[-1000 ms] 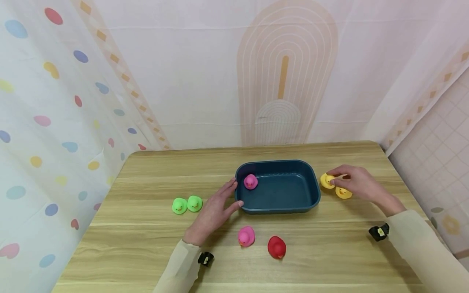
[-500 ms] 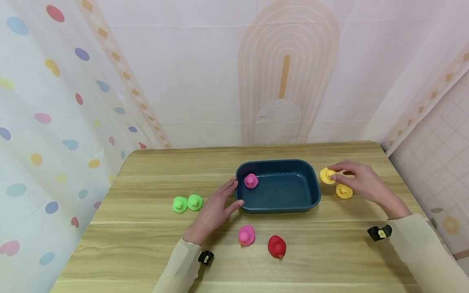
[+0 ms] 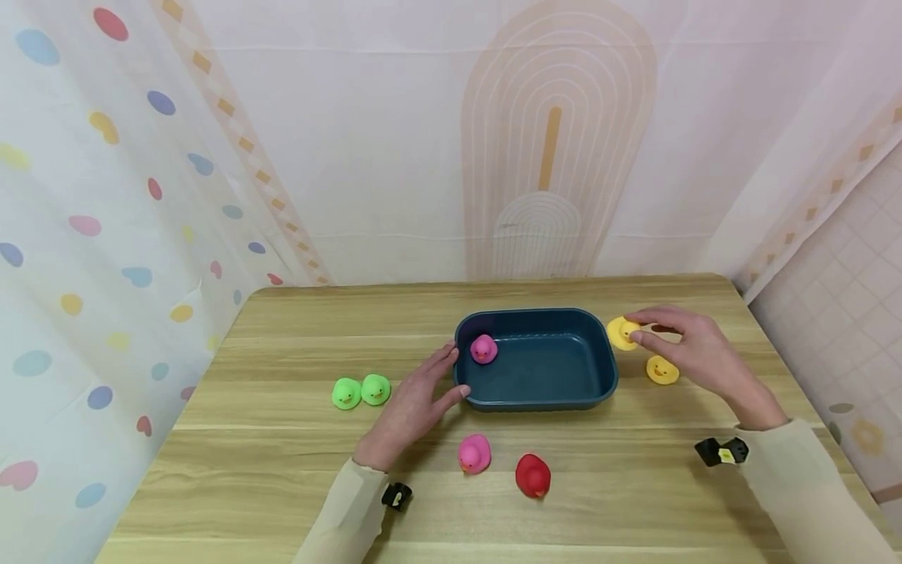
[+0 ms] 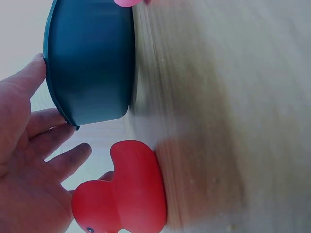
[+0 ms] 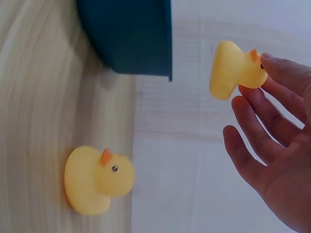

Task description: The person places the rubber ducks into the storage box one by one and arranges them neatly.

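My right hand (image 3: 698, 348) pinches a yellow rubber duck (image 5: 226, 70) by its head between thumb and fingertips, beside the right end of a dark blue box (image 3: 543, 406). In the right wrist view that duck hangs clear of the table. Another yellow duck (image 3: 662, 370) sits on the table below this hand. My left hand (image 3: 409, 407) rests its straight, spread fingers and thumb against the box's left rim. A pink duck (image 3: 484, 349) sits inside the box at its left. In the left wrist view a red duck (image 4: 138, 187) appears large near the fingers.
Two green ducks (image 3: 361, 391) sit side by side left of my left hand. In front of the box are another pink duck (image 3: 474, 453) and a red duck (image 3: 533, 475). A curtain (image 3: 387, 157) hangs behind the wooden table (image 3: 282, 470).
My right hand has lifted the yellow duck off the table and shifted it slightly left, toward the box's right rim. The left hand stays at the box.
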A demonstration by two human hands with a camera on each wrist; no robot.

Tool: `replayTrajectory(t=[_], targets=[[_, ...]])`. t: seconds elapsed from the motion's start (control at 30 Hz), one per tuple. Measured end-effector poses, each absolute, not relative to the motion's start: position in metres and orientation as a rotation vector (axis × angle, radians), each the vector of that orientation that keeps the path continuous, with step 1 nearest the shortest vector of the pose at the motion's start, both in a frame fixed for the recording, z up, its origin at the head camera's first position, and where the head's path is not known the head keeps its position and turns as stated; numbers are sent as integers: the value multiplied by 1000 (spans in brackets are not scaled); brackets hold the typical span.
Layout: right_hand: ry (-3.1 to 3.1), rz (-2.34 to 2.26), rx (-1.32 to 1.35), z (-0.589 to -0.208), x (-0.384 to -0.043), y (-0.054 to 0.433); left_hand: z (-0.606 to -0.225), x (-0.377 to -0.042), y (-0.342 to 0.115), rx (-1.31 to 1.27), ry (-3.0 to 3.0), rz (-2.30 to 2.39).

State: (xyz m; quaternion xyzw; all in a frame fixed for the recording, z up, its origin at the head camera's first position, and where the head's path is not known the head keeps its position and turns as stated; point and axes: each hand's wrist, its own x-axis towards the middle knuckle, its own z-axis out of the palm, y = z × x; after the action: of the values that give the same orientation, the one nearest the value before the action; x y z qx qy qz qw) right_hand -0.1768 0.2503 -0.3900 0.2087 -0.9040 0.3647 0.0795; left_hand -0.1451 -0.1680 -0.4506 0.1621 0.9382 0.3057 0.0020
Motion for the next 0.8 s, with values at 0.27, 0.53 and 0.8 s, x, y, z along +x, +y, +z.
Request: replayTrajectory(t=[0.27,0.53,0.8], targets=[[-2642,1105,675,-386,-172,238,-452,-146,-166,512,2944,968],[-2634,1158,659,-383,-169,221,-451,-145,-165,497,2943,967],[-2622,1223,683,-381,-172,201,-452,-145,-166,487,2941,968]])
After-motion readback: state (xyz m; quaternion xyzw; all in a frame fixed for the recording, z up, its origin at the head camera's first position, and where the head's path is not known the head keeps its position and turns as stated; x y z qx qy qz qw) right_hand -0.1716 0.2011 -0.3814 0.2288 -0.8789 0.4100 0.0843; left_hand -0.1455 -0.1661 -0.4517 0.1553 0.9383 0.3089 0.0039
